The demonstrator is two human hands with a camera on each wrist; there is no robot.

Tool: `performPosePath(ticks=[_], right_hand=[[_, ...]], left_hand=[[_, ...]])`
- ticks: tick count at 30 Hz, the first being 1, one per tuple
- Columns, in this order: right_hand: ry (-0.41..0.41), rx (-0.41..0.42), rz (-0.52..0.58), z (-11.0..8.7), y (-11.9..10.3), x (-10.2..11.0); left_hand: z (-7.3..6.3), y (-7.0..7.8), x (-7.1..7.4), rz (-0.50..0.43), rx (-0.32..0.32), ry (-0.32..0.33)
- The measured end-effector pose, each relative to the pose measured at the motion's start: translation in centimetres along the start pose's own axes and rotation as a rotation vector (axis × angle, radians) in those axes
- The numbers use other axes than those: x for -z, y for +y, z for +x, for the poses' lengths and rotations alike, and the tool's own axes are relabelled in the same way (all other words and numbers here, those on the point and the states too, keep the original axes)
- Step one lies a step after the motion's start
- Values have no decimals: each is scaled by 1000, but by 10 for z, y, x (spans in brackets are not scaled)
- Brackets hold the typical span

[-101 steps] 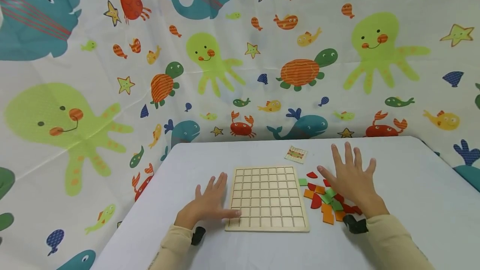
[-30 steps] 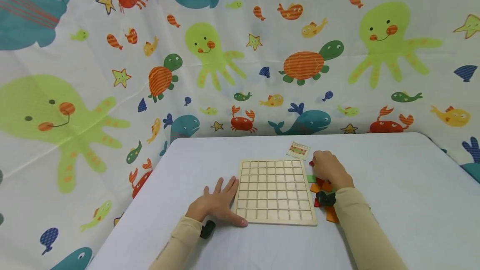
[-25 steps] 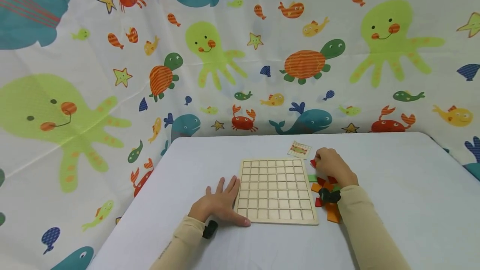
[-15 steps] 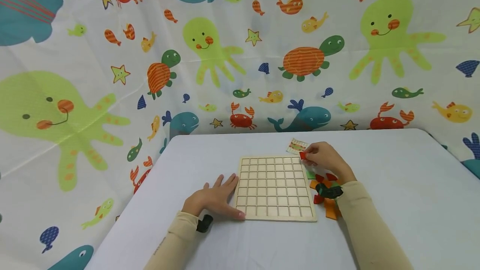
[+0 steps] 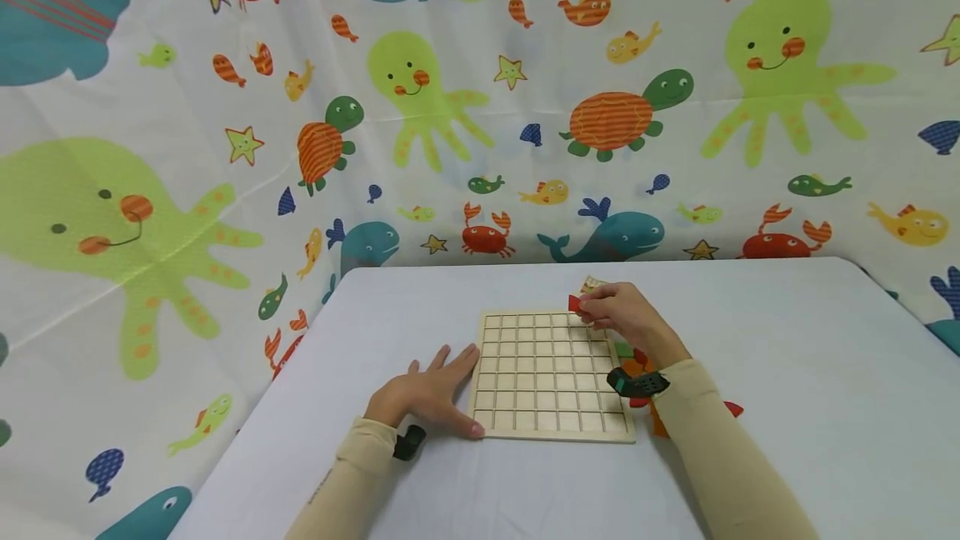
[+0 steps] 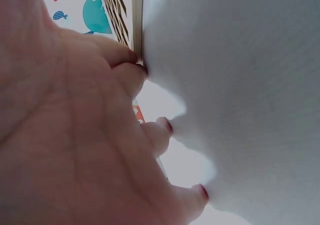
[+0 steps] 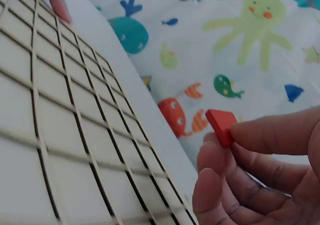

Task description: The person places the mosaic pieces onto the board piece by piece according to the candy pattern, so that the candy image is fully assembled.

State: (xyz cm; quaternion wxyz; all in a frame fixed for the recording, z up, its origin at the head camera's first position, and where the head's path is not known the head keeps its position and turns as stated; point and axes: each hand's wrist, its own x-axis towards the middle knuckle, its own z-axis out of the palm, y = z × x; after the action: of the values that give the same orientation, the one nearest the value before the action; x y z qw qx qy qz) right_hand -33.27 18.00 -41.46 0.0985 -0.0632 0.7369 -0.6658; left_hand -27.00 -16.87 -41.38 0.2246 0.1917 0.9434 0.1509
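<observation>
A square wooden grid board lies on the white table. Along its left edge my left hand rests with spread fingers, the thumb at the near left corner. From the left wrist, the left hand's palm shows, with fingertips right at the board's side. My right hand pinches a small red tile over the far right part of the board. The right wrist view shows the red tile between thumb and fingers, close beside the board's grid.
Loose pieces, among them a green piece, an orange piece and a red piece, lie right of the board, partly hidden under the right forearm. A small picture card behind the right hand is mostly covered. A sea-animal curtain hangs behind the table.
My right hand has gone from open over the loose pieces to pinching a red tile, then moved left over the board's far edge. My left hand has stayed at the board's left edge.
</observation>
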Motion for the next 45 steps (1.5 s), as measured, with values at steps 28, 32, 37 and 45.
performPosePath(ticks=[28, 32, 37, 45], right_hand=[[131, -56, 14, 14, -6, -121], [134, -40, -29, 15, -5, -132], [136, -4, -131, 13, -3, -144], [154, 61, -382, 15, 6, -156]], left_hand=[[25, -34, -18, -39, -45, 9], [21, -31, -17, -36, -51, -1], [5, -14, -7, -33, -21, -4], [10, -17, -9, -29, -24, 6]])
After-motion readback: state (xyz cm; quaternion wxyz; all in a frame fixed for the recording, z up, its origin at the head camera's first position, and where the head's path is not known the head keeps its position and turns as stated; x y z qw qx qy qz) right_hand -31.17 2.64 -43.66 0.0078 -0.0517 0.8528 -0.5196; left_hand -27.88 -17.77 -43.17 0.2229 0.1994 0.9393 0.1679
